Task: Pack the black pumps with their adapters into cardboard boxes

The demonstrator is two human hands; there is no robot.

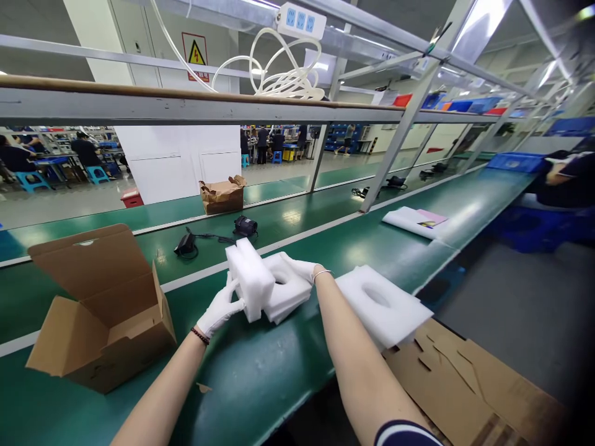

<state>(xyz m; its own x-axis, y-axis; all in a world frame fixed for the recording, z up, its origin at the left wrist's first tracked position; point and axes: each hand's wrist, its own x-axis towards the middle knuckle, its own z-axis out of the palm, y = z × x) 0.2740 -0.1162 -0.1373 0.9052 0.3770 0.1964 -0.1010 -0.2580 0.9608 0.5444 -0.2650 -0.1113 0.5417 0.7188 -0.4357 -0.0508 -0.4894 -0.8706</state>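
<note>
My left hand (222, 308), in a white glove, grips a thick white foam block (251, 279) that stands upright over the green bench. Just right of it, my gloved right hand (300, 269) rests on white foam pieces with a round hole (287, 288), its fingers partly hidden behind the foam. The two lots of foam touch or nearly touch. Farther right lies a larger stack of white foam sheets (383, 303) with an oval hole, reaching over the bench's front edge. An open brown cardboard box (125, 334) sits at the left, its flaps raised.
Beyond my hands lie a black adapter (186, 245) with a cable and a black cylindrical device (245, 226). A small brown carton (223, 195) stands behind them. Flat cardboard (465, 384) is at lower right. Papers (413, 222) lie farther along; a metal post (402, 133) rises from the bench.
</note>
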